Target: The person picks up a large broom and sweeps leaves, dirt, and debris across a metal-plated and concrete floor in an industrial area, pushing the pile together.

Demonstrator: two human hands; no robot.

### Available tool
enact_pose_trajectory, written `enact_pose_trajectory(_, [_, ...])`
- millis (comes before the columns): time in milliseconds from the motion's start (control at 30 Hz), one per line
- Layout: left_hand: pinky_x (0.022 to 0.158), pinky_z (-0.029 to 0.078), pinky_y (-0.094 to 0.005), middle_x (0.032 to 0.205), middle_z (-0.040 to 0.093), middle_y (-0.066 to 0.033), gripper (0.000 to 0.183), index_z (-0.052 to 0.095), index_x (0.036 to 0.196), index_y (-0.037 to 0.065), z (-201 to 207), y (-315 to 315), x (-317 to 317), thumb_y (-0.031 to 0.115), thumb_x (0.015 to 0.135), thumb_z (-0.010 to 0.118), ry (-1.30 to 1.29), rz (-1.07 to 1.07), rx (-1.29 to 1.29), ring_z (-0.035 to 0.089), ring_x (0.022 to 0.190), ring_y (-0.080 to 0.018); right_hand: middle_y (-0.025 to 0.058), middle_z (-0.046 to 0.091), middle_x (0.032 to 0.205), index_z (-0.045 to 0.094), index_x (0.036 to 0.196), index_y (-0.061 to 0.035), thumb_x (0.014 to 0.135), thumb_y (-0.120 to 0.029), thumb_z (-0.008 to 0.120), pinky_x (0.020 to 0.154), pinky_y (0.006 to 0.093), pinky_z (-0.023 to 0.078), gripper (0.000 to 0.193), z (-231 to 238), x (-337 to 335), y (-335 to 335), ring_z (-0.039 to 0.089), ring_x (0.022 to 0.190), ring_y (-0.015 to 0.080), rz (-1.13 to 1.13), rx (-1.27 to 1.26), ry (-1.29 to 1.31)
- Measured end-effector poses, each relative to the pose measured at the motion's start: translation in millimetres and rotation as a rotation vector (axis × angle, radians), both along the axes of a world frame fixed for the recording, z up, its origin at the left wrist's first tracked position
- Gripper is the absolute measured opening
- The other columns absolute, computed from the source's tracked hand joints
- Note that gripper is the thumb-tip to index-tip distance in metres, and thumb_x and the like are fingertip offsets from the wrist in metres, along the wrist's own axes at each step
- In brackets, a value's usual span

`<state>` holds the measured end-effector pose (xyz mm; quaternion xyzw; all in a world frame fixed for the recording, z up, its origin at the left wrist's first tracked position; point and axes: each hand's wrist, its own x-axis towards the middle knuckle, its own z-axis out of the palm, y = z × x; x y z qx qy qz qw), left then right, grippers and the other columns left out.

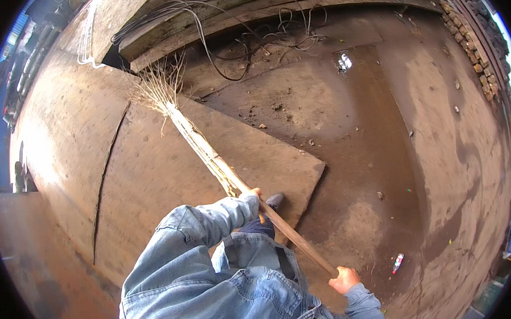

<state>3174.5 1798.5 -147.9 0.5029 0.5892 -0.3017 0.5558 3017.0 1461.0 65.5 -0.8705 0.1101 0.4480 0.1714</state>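
A long twig broom [210,154] slants across the view, its bristles fanned out at the far left beside stacked wooden beams. My left hand [251,193] is closed round the handle just above where the bundled twigs begin. Lower down, near the handle's end, my right hand [344,279] grips the wooden shaft. The bristle tips reach over the edge of a brown floor plate [254,142], close to the beams. Both arms are in blue denim sleeves, and one dark shoe [275,201] shows beside the handle.
Long wooden beams [228,28] lie along the far side, with loose black cables [204,41] draped over them. Muddy ground [351,170] with pebbles and a small puddle [344,63] spreads to the right. A small red-and-white tube [398,263] lies there. Stacked blocks [473,49] line the far right.
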Motion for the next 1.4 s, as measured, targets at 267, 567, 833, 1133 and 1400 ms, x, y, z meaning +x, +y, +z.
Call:
enact_pose_trajectory(267, [0.05, 0.047, -0.0392, 0.063, 0.055, -0.0126, 0.022, 0.054, 0.075, 0.0, -32, -43, 17, 0.022, 0.071, 0.054, 0.018, -0.02, -0.012, 0.055, 0.054, -0.0254, 0.0248, 0.061, 0.08, 0.059, 0.082, -0.0015, 0.063, -0.025, 0.061, 0.072, 0.0437, 0.047, 0.031, 14, -12, 11, 0.059, 0.081, 0.0388, 0.042, -0.178, 0.031])
enact_pose_trajectory(567, [0.057, 0.049, -0.0356, 0.072, 0.062, -0.0112, 0.038, 0.062, 0.082, 0.001, -41, -188, -143, 0.038, 0.076, 0.057, 0.033, -0.608, 0.142, 0.059, 0.061, -0.0237, 0.0179, 0.062, 0.07, 0.06, 0.08, -0.0001, 0.06, -0.027, 0.069, 0.062, 0.0381, 0.048, 0.035, 95, -191, -50, 0.061, 0.07, 0.0349, -0.274, 0.026, 0.294])
enact_pose_trajectory(833, [0.052, 0.051, -0.0334, 0.067, 0.063, -0.011, 0.026, 0.064, 0.075, 0.001, 3, -327, -309, 0.027, 0.071, 0.062, -0.15, -0.746, -0.285, 0.062, 0.06, -0.0205, 0.0168, 0.062, 0.074, 0.059, 0.088, -0.0033, 0.066, -0.018, 0.064, 0.058, 0.0425, 0.048, 0.027, 234, -309, -77, 0.058, 0.064, 0.035, -0.277, -0.343, 0.175])
enact_pose_trajectory(1133, [0.056, 0.049, -0.034, 0.073, 0.063, -0.0139, 0.033, 0.063, 0.08, -0.002, 84, -307, -282, 0.029, 0.067, 0.065, -0.09, -0.76, -0.275, 0.061, 0.062, -0.0237, 0.0198, 0.061, 0.084, 0.059, 0.089, -0.0016, 0.066, -0.021, 0.062, 0.067, 0.0435, 0.047, 0.03, 158, -377, -114, 0.058, 0.076, 0.038, -0.405, -0.314, 0.117])
enact_pose_trajectory(1400, [0.046, 0.044, -0.0323, 0.057, 0.054, -0.006, 0.023, 0.058, 0.071, 0.0, 95, -171, -43, 0.021, 0.067, 0.065, -0.356, -0.455, -0.059, 0.054, 0.051, -0.0178, 0.023, 0.06, 0.08, 0.06, 0.091, 0.0005, 0.06, -0.024, 0.066, 0.071, 0.04, 0.047, 0.04, -9, -212, -38, 0.059, 0.081, 0.0364, -0.414, 0.17, 0.026])
